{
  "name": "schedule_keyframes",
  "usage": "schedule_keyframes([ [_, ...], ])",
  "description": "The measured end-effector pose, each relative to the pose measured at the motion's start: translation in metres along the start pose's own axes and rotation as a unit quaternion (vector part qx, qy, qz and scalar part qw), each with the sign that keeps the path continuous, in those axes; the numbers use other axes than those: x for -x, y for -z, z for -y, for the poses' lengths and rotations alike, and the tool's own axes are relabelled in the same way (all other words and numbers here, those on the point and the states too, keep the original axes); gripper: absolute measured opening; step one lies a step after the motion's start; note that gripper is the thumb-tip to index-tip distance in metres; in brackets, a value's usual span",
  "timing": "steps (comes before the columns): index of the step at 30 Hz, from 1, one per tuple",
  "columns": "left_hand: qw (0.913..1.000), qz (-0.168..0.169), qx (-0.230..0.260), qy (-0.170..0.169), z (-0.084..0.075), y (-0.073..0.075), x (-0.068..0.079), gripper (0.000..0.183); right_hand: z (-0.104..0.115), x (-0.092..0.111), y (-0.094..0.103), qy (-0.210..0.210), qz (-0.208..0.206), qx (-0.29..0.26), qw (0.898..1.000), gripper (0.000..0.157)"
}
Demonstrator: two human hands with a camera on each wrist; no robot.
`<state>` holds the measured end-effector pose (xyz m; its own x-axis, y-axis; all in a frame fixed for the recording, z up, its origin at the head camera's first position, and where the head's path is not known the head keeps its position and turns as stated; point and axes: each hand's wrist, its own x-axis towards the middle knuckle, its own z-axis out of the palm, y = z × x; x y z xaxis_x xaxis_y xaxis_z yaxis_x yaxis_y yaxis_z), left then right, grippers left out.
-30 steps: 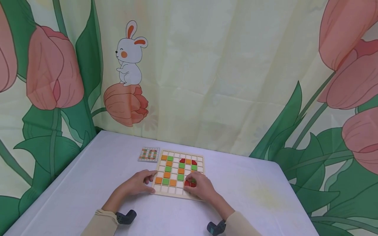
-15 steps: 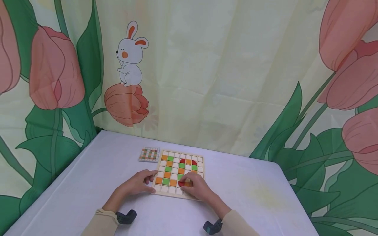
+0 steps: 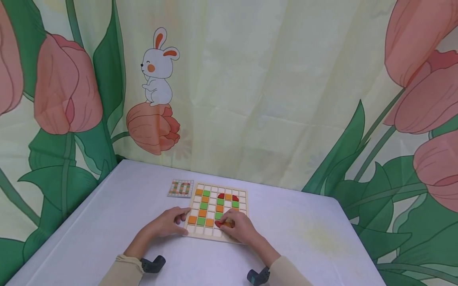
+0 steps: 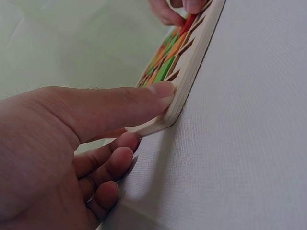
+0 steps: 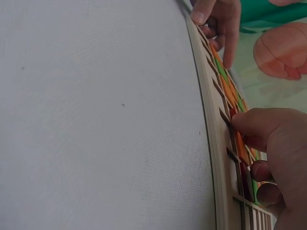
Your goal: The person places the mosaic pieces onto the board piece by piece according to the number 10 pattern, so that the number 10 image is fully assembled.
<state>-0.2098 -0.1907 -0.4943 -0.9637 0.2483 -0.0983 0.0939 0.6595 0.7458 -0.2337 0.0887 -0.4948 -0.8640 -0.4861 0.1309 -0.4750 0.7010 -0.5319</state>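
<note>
A wooden grid board (image 3: 207, 237) lies on the table, with orange, green and red tiles in several of its cells. My left hand (image 3: 167, 221) is at the board's left side; its straight thumb (image 4: 144, 101) presses on the near-left corner of the rim and its index finger touches the left edge. The other fingers curl loosely beside the board. My right hand (image 3: 240, 226) pinches a small red tile (image 3: 218, 224) with a rounded edge between thumb and fingertips, at a cell low in the grid. Tiles under the right hand are partly hidden.
A small card (image 3: 180, 188) printed with a coloured grid pattern lies beyond the board's left corner. White cloth covers the table (image 3: 304, 230). Behind it hangs a curtain (image 3: 250, 99) with tulips and a rabbit. A dark wrist device (image 3: 153, 264) sits at the left sleeve.
My right hand has moved slightly left across the lower cells with the red tile, mostly in the first half second. The left hand keeps its place at the board's left side.
</note>
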Motion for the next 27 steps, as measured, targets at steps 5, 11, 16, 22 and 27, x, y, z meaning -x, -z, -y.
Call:
schedule_keyframes([
  [5,1.0,0.0,-0.002,-0.001,0.001,-0.001,0.0,0.08,0.001,0.004,0.001,0.006,0.003,0.012,1.0,0.01],
  [11,1.0,0.003,0.001,0.004,0.001,-0.001,-0.001,0.08,0.004,0.003,0.0,0.022,0.002,0.024,0.999,0.012],
  [16,0.9999,0.0,-0.002,0.01,0.001,-0.001,-0.002,0.081,0.008,0.002,0.0,0.007,0.0,0.021,1.0,0.013],
  [22,0.9999,-0.003,-0.006,0.008,0.0,-0.002,-0.001,0.08,0.013,-0.002,0.001,-0.039,0.011,0.006,0.999,0.01],
  [27,1.0,-0.006,-0.005,0.006,-0.002,-0.002,0.0,0.079,0.017,-0.006,0.003,-0.067,0.019,0.006,0.998,0.007],
])
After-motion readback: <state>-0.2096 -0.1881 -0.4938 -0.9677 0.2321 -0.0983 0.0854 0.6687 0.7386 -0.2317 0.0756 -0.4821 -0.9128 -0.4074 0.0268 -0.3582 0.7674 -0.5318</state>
